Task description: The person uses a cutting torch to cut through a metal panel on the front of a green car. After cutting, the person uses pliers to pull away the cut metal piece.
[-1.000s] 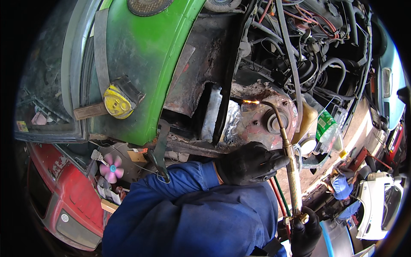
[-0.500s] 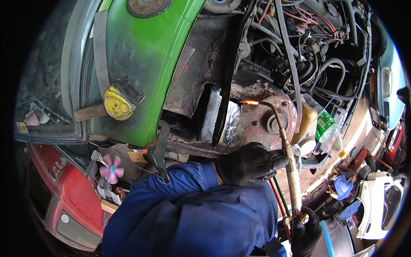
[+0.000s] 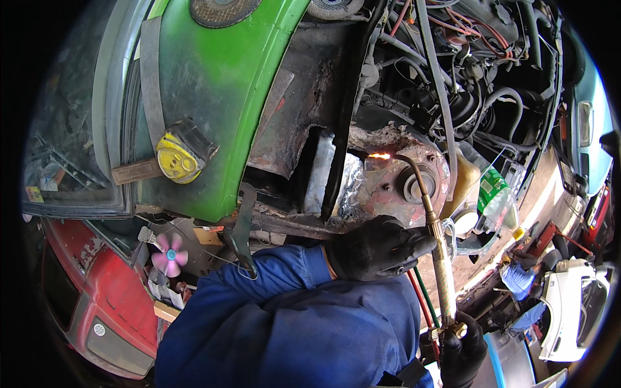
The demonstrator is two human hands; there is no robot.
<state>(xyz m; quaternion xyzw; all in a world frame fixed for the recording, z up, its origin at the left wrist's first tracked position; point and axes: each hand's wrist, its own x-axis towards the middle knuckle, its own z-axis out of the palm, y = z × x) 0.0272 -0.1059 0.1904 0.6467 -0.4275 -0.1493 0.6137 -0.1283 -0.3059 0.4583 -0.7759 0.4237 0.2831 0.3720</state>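
A brass gas welding torch (image 3: 444, 278) with a bent tip stands right of the middle, and a small orange flame (image 3: 380, 156) burns at its end. My left hand (image 3: 381, 249), in a black glove, has its curled fingers against the torch's upper body near the nut. Gloved in black too, my right hand (image 3: 462, 349) is closed round the lower end by the valve knobs (image 3: 460, 330). The flame points left over a rusty, pinkish strut tower (image 3: 388, 194) in the car's engine bay. Beside that tower sits a bare, shiny metal patch (image 3: 320, 171), partly behind a black edge strip.
On the green body panel (image 3: 213, 110) lie a yellow-and-black tape measure (image 3: 180, 158) and a grinding disc (image 3: 225, 10). Engine hoses (image 3: 504, 97) and a green-labelled plastic bottle (image 3: 495, 194) lie to the right. Red and green gas hoses (image 3: 422, 297) run below the torch. Another person (image 3: 517, 281) is farther right.
The flame looks slightly shorter and brighter. Both my hands and the torch hold almost the same place. The person in the background has shifted a little.
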